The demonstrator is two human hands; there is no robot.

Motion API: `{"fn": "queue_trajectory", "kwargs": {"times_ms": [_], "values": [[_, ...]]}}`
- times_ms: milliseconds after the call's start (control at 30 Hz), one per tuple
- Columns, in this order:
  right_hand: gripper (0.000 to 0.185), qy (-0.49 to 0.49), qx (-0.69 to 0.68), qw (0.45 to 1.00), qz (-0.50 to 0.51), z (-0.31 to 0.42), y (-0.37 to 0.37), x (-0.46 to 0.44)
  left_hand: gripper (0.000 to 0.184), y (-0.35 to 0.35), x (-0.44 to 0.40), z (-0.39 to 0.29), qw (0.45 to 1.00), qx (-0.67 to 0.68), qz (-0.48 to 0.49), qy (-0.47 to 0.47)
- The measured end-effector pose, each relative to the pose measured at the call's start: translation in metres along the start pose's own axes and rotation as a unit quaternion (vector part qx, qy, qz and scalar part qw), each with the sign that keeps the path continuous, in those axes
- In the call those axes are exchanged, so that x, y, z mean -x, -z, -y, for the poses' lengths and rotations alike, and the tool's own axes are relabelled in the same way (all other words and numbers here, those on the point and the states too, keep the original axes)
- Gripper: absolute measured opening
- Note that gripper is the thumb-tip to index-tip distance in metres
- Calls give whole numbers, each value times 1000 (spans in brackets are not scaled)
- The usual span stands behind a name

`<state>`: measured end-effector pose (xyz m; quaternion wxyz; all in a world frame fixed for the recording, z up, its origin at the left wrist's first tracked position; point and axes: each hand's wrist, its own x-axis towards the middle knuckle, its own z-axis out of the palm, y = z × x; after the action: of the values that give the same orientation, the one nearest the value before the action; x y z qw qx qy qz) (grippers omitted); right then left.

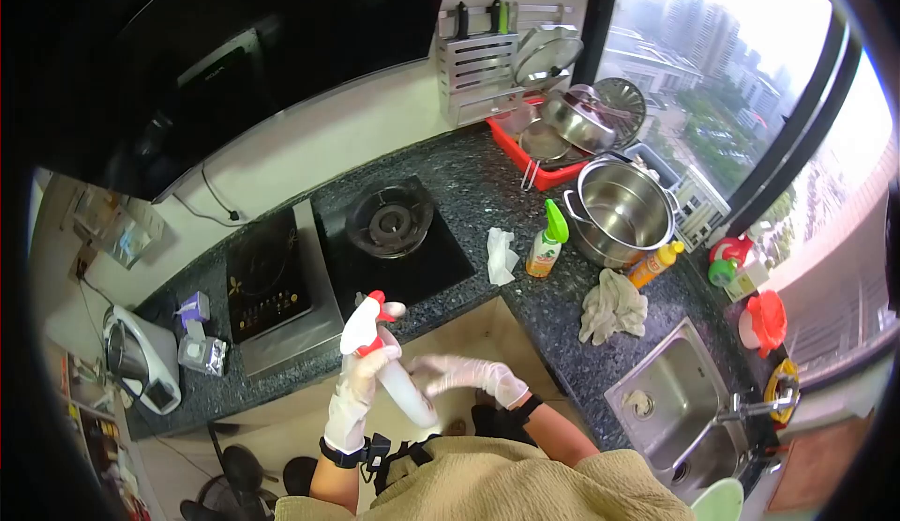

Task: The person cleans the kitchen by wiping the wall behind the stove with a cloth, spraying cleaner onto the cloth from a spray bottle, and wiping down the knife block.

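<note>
Spray bottle (403, 397), white with red trigger head: held in the air on the near side of the gas burner (390, 223). Left hand (377, 363), gloved, is wrapped round the bottle just under the head; this grip probably steadies the top while the base tips toward the wearer and to the right. Left forearm comes up nearly straight from below. Right hand (476, 380), also gloved: loosely spread, nothing gripped, forearm slanting in from lower right, fingers toward the bottle's lower body; contact cannot be told. Right of the burner: crumpled tissue (502, 256), then a green-topped bottle (545, 251) upright, presumably stood within reach. Farther right: steel pot (609, 251), cloth (614, 307). Left of the burner: induction cooktop (267, 282).
</note>
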<state>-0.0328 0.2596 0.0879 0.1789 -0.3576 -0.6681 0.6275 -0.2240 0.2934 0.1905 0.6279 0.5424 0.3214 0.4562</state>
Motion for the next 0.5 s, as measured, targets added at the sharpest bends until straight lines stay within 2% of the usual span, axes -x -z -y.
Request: {"fn": "queue_trajectory", "kwargs": {"times_ms": [33,67,100,167,200,233,267,300,367,433,500], "values": [[69,-14,14,993,-115,-24,7,6,73,-4,-2,-1,999,-23,-31,-2],[61,-25,-35,986,-161,-45,28,1,73,-9,-4,-3,997,-48,-61,-5],[52,-27,93,960,-261,-78,51,-9,73,-12,-8,-5,993,-73,-89,-9],[37,-85,66,895,-433,-121,93,-14,73,-3,-12,6,989,-116,-94,-21],[28,-102,45,867,-485,-122,116,-14,71,-1,-12,13,987,-118,-98,-38],[21,-30,43,832,-552,-154,137,-23,69,0,-13,17,986,-120,-102,-54],[21,-63,61,813,-575,-172,158,-32,69,1,-12,20,985,-133,-104,-43],[30,-60,174,764,-618,-206,180,-44,69,-2,-10,22,983,-132,-120,-38],[49,-120,141,701,-689,-215,202,-57,70,-6,-4,24,978,-130,-157,-32],[55,-219,192,666,-686,-200,210,-60,74,0,3,29,976,-131,-171,-27],[35,-296,130,654,-684,-212,222,-75,75,6,14,33,973,-126,-195,-19]]}}
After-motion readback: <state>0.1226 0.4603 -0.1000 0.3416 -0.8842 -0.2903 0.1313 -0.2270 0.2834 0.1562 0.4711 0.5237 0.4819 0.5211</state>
